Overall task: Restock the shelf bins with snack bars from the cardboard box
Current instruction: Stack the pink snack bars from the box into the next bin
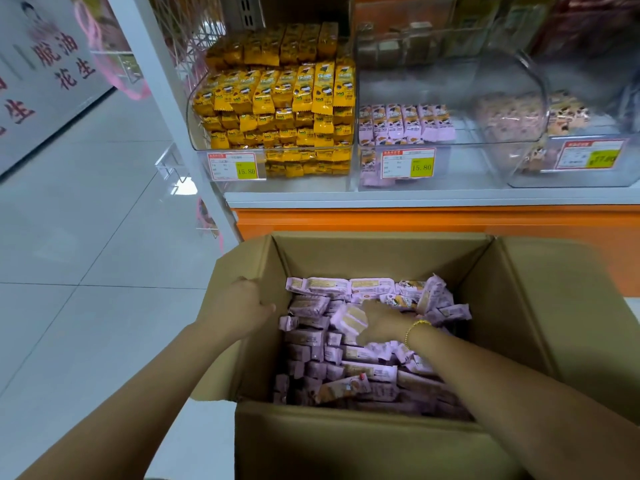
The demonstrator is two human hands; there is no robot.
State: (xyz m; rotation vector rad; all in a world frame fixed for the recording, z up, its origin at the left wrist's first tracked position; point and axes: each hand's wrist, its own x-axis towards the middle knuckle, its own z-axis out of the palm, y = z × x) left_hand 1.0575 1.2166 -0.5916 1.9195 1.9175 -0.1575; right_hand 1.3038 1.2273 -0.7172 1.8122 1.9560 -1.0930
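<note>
An open cardboard box (349,445) stands on the floor below the shelf, filled with several purple-wrapped snack bars (322,341). My left hand (239,306) grips the box's left flap near its upper edge. My right hand (381,323), with a gold bracelet at the wrist, reaches down into the pile and its fingers curl around purple bars near the middle. On the shelf above, a clear bin (450,81) holds a low row of the same purple bars (405,123). The bin to its left (201,147) is packed full of yellow bars (277,98).
A third clear bin (588,178) with pale wrapped snacks sits at the right of the shelf. Price tags (408,164) hang on the bin fronts. An orange shelf base (415,220) runs behind the box. Tiled floor (86,254) lies to the left, with a white upright post (166,91).
</note>
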